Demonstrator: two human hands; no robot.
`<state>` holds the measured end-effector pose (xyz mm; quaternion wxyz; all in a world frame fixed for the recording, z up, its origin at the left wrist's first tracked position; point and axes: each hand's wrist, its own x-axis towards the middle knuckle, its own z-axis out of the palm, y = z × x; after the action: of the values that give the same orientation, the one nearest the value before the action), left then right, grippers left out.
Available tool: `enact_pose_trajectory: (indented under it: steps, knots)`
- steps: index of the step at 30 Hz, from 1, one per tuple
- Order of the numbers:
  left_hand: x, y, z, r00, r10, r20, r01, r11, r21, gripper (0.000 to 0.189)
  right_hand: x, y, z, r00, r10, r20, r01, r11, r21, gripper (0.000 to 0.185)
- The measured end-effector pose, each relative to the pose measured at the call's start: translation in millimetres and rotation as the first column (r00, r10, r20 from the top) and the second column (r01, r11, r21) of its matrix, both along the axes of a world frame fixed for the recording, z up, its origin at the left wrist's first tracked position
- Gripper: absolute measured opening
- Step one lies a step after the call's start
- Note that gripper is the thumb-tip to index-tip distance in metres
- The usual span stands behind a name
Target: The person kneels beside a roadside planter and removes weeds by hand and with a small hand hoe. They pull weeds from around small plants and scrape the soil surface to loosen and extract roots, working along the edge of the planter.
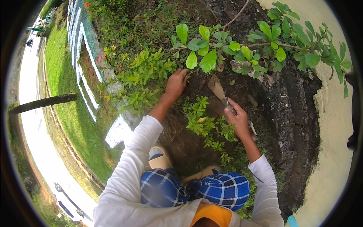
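Observation:
My right hand (237, 117) grips the dark handle of a small hand trowel (217, 87). The trowel's soil-stained, triangular blade points up and left over the brown soil (204, 85). To its left, my left hand (176, 82) reaches down to the ground, fingers curled at the edge of the grass and weeds. Its fingertips are partly hidden, so what lies between them cannot be made out. Leafy green shrubs (151, 66) grow beside my left hand. Another low plant (202, 116) stands between my forearms, close to the right hand.
A leafy branch (210, 61) hangs across the bed just beyond both hands. A pale wall (331, 119) rises at the right behind dark, rough ground (292, 136). White-painted edging (119, 130) borders the left side, with lawn (68, 85) and a road (42, 136) further out.

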<state>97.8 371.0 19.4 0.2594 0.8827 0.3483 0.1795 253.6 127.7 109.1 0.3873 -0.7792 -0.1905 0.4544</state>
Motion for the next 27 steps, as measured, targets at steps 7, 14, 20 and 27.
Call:
enact_pose_trajectory:
  steps: [7, 14, 20, 27]
  knots:
    - [-1.6, 3.1, 25.9, 0.966, 0.229, -0.122, -0.26, 0.867, -0.425, 0.026, -9.9, 19.0, -5.4, 0.998, 0.02, -0.055, -0.011, 0.988, 0.155, 0.046]
    - [-14.3, 3.3, 20.5, 0.983, 0.027, -0.184, -0.127, 0.821, -0.557, 0.029, -12.3, 80.7, -34.8, 0.95, 0.156, 0.269, -0.207, 0.963, 0.173, 0.044]
    - [-10.7, 2.4, 20.1, 0.998, 0.062, 0.016, -0.055, 0.958, -0.281, 0.025, -17.1, 111.6, -79.1, 0.963, 0.08, 0.258, -0.163, 0.934, 0.318, 0.045]
    - [48.5, 60.8, -56.3, 0.998, 0.063, -0.031, -0.051, 0.956, 0.288, 0.035, -17.0, 41.2, -43.7, 0.975, 0.005, -0.221, 0.036, 0.983, 0.182, 0.046]
